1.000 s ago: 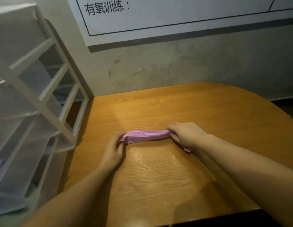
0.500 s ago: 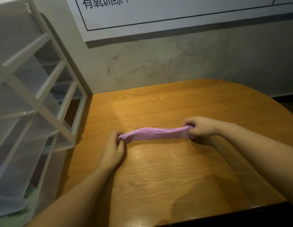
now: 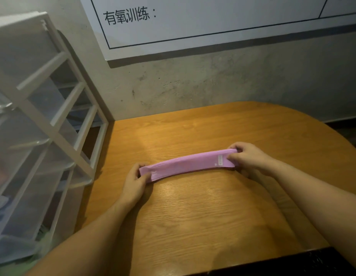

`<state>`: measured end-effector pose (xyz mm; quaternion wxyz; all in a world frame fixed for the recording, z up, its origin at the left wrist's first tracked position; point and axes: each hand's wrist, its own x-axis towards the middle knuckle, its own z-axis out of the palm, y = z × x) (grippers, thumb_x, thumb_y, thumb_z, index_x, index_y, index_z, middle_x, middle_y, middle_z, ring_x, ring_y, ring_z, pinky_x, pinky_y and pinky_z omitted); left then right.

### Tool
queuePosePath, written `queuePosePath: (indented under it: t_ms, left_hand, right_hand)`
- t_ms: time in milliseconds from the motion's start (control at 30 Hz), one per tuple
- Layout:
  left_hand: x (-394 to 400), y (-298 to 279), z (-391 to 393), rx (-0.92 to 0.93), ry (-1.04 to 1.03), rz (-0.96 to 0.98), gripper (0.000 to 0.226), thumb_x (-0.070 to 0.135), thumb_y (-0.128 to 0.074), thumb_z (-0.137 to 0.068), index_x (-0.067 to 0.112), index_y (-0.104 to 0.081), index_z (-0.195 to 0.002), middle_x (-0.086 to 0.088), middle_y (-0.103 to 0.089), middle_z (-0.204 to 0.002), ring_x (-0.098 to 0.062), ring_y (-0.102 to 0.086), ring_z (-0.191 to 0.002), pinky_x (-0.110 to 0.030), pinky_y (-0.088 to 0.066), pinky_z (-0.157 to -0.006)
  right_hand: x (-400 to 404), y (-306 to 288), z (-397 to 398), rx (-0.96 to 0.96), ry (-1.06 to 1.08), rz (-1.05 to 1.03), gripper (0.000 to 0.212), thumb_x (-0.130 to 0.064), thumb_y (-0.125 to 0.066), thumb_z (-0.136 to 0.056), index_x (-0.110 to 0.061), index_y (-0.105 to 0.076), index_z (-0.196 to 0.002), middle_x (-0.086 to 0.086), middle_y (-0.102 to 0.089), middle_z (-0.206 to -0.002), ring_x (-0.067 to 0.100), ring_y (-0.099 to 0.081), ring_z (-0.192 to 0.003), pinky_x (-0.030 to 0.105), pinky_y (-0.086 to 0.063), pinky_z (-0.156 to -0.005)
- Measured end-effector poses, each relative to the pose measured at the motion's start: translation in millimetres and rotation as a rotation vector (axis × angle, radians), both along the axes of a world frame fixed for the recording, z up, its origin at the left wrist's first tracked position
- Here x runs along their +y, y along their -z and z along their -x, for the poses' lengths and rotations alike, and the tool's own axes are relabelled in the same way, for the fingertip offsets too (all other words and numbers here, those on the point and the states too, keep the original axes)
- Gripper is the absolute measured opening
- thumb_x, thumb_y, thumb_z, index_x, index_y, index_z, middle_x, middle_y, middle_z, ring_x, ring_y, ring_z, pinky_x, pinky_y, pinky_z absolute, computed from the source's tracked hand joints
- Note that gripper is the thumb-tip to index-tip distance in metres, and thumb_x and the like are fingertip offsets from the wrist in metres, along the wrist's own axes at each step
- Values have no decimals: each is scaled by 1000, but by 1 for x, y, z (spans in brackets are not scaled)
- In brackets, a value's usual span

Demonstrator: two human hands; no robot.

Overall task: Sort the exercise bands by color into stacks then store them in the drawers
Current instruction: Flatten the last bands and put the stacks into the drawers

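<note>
The pink band stack (image 3: 190, 163) is pinched at each end by the left hand (image 3: 134, 181) and right hand (image 3: 247, 158). It is held flat on the counter (image 3: 193, 216), likely so the edges are squared for the drawers (image 3: 39, 136) at the left.

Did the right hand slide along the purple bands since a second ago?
Yes. The right hand moved rightward across the table, away from the drawer unit, stretching out the purple bands.

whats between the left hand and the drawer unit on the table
Only bare wooden table lies between the left hand and the drawer unit, as the head view shows.
</note>
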<state>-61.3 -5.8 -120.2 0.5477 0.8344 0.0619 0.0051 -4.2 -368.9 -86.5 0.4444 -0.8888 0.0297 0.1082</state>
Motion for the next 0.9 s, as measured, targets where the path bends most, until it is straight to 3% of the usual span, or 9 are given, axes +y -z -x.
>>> queuePosePath:
  t_ms: [100,167,300,400,533,633,767,900]
  left_hand:
    - [-5,-13,9,50,-22,179,10,2,-53,-98,5,-57,-108,-11,-65,-96,-21,-62,-83,-20,-50,-63]
    - [-3,-18,16,76,-40,285,17,-2,-49,-100,4,-53,-115,-15,-64,-95,-17,-61,-70,-19,-50,-54]
    - [13,-11,25,90,-27,232,31,2,-52,-101,22,-52,-124,-15,-64,-98,-11,-57,-61,-19,-49,-55]
    - [13,-2,31,45,-71,232,33,-3,-51,-99,22,-55,-120,-13,-63,-94,-6,-53,-55,-18,-47,-54]
    - [10,7,31,-8,-91,208,39,-5,-53,-97,27,-55,-121,-9,-64,-102,-3,-57,-63,-20,-48,-57]
    - [14,9,31,-4,-106,232,38,-6,-53,-97,18,-51,-127,-10,-63,-98,-4,-56,-63,-19,-48,-57]
    - [15,12,27,3,-128,236,37,-8,-55,-95,13,-52,-126,-11,-62,-103,-1,-59,-70,-18,-48,-59]
    - [17,10,27,19,-143,258,38,-4,-58,-93,12,-52,-127,-12,-65,-109,-7,-63,-80,-18,-50,-64]
  right_hand:
    - [5,-12,0,1,-5,-71,13,-10,-65,-89,-17,-70,-99,7,-71,-100,17,-65,-86,33,-55,-73]
    - [9,-17,0,44,-20,-95,14,-10,-63,-90,-17,-71,-100,8,-71,-102,17,-64,-85,32,-52,-71]
    - [23,-20,2,123,-73,-24,17,-13,-64,-89,-21,-69,-104,7,-69,-105,17,-62,-83,28,-50,-64]
    - [41,-21,3,121,-57,13,30,-10,-65,-87,-22,-63,-114,6,-63,-101,16,-60,-74,25,-49,-58]
    - [77,-30,0,18,-27,-24,42,-7,-65,-87,-20,-56,-125,1,-54,-85,13,-52,-63,19,-43,-50]
    - [117,-37,1,-16,-95,-41,47,-6,-68,-85,-18,-56,-129,0,-50,-82,13,-52,-64,25,-49,-58]
    - [181,-30,5,-51,-220,-11,50,-8,-71,-82,-16,-57,-129,-2,-48,-73,14,-48,-64,31,-43,-64]
    - [228,-13,16,-29,-264,43,55,-17,-72,-82,-26,-51,-132,-3,-54,-76,9,-54,-62,23,-40,-55]
